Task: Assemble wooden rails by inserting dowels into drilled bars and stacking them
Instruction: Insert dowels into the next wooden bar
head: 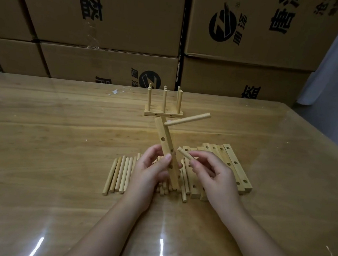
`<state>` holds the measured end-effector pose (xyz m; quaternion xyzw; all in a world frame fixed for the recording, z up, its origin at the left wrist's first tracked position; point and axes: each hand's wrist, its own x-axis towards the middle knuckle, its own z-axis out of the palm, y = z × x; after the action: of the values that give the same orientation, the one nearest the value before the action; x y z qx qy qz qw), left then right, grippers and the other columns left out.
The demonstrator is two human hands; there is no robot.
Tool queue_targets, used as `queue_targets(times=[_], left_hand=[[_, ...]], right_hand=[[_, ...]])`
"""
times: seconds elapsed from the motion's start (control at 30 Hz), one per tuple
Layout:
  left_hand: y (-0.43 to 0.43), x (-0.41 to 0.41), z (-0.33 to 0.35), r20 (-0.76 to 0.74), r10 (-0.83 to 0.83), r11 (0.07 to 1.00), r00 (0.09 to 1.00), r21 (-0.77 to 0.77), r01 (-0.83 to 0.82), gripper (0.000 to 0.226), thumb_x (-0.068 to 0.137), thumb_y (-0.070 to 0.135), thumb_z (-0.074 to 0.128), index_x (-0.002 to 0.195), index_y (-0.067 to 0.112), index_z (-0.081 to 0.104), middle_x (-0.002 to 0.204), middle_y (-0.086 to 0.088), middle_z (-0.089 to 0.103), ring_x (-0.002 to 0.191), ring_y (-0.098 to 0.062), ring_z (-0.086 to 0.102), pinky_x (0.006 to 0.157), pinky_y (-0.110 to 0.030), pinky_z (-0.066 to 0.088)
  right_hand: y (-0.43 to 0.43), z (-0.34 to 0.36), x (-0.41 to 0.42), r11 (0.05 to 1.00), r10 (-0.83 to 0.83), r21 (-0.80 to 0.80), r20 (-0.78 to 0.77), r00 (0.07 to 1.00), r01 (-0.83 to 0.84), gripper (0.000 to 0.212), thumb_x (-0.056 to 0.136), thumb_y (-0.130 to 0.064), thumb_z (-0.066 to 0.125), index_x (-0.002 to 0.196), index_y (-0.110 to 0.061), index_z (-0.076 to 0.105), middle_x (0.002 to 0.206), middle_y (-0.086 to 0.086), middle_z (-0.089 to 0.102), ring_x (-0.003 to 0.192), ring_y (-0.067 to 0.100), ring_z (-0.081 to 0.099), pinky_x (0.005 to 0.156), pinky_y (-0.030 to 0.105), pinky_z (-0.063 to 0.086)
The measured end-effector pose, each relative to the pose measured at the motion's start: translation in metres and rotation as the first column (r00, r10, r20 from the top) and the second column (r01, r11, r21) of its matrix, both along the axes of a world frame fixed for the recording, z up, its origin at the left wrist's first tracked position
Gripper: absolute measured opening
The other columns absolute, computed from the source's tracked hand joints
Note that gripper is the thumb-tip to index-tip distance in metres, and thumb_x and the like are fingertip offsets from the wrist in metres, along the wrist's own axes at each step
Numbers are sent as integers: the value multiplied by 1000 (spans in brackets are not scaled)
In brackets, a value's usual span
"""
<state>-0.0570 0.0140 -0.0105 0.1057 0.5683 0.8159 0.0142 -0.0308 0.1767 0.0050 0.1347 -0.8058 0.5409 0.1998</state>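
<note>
While your left hand (150,171) grips the drilled bar (164,141) round its lower half, thumb across the front and fingers curled behind, the bar stands nearly upright with its top leaning left. Its foot is down among the loose dowels (120,174). One seated dowel (187,119) sticks out of the bar's top end, pointing right and slightly up.

Your right hand (214,178) pinches a second dowel (185,154) between thumb and forefinger, the other fingers loosely curled. The dowel's tip points up-left, just beside the bar's right face; can't tell if it touches.

Loose dowels lie side by side on the table (62,139), left of and under your left hand, which hides several of them and the bar's lower holes. A flat row of spare bars (235,167), holes up, lies to the right, and your right hand covers its near-left part. The finished rails (163,112), with dowels standing upright, sit farther back, well apart from your hands. A white scrap (116,92) lies near the far edge. Cardboard boxes (111,22) with black print are stacked behind the table. Glare streaks the glossy table top near you.
</note>
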Motion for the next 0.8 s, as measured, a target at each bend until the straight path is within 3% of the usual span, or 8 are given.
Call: queue_targets(times=[0.1,0.27,0.47,0.6,0.7,0.8], left_hand=[[1,-1,-3,-5,-13,999,1000,-33,13,34,81,20,65,114,9,65,112,-13,68,101,-32,68,76,-40,58],[-1,-3,-5,26,-5,1000,1000,-26,5,31,81,19,65,110,10,68,108,-18,68,101,-35,66,81,-44,56],[0,-2,-4,63,27,997,998,-75,-22,42,77,23,68,116,9,64,115,-23,64,110,-40,60,98,-61,44],[1,-1,-5,66,33,994,997,-108,-26,47,76,23,72,119,6,62,116,-26,62,110,-40,60,96,-53,46],[1,0,-4,72,26,993,997,-120,-18,55,75,22,72,125,3,57,119,-29,59,111,-40,59,99,-56,46],[2,1,-3,56,20,991,998,-136,-12,55,73,22,67,124,2,58,119,-29,59,111,-39,60,93,-44,50]], right_hand=[[0,0,-1,1000,-16,-10,32,999,16,20,86,-16,63,97,-34,64,90,-23,65,87,-2,62,67,12,49],[1,0,-2,996,-29,86,9,1000,28,13,85,-20,65,95,-27,66,91,-14,66,94,6,60,78,29,52],[3,1,-4,967,-130,199,-143,981,158,14,83,-18,67,96,-25,68,90,-16,60,95,5,54,81,21,46],[5,0,-5,953,-159,228,-181,971,199,16,82,-16,69,96,-23,70,89,-11,61,92,13,55,81,17,41],[6,1,-5,928,-191,270,-251,949,258,15,81,-14,70,95,-21,72,85,-4,61,87,17,52,78,9,34],[7,1,-5,895,-220,308,-324,920,322,14,81,-11,70,93,-18,72,83,-1,60,85,19,51,77,10,32]])
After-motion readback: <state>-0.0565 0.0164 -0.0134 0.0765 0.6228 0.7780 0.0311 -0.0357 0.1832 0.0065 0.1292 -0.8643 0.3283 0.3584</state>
